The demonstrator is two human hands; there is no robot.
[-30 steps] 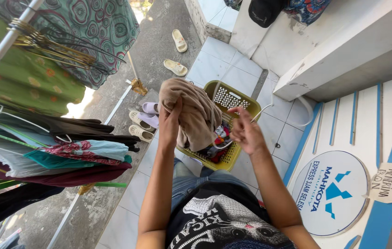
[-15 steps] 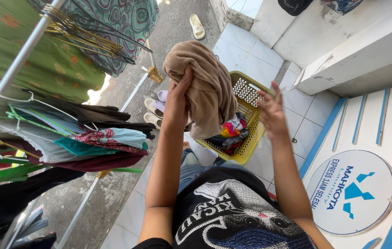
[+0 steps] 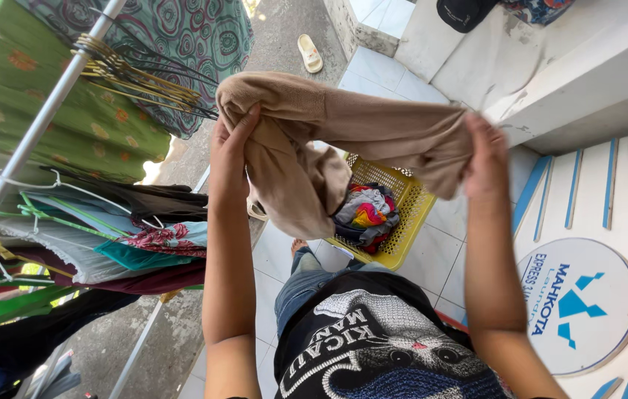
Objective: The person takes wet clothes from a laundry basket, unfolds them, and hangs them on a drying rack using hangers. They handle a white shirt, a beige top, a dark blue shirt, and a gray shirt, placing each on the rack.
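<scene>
Head view looks down your chest and along both raised arms, where you hold a tan garment stretched out in front of you, above a yellow laundry basket. Your left hand is closed on one bunched end of the cloth, fingers curled over the fold. Your right hand grips the other end, the fabric wrapped over its fingers so the tips are hidden. Between the two hands the garment runs as a thick, softly creased band, plain tan with no pattern. Below your left hand a loose part hangs down in a rounded fold, reaching toward the basket without clearly touching it. The material looks soft and matte, slightly fuzzy, like knit or towelling.

The basket sits on pale floor tiles and holds a heap of coloured clothes in red, yellow, grey and blue. To your left stands a drying rack with patterned green cloths draped over it, a cluster of wire hangers and several garments hung in a row. A single pale sandal lies on the concrete beyond.
</scene>
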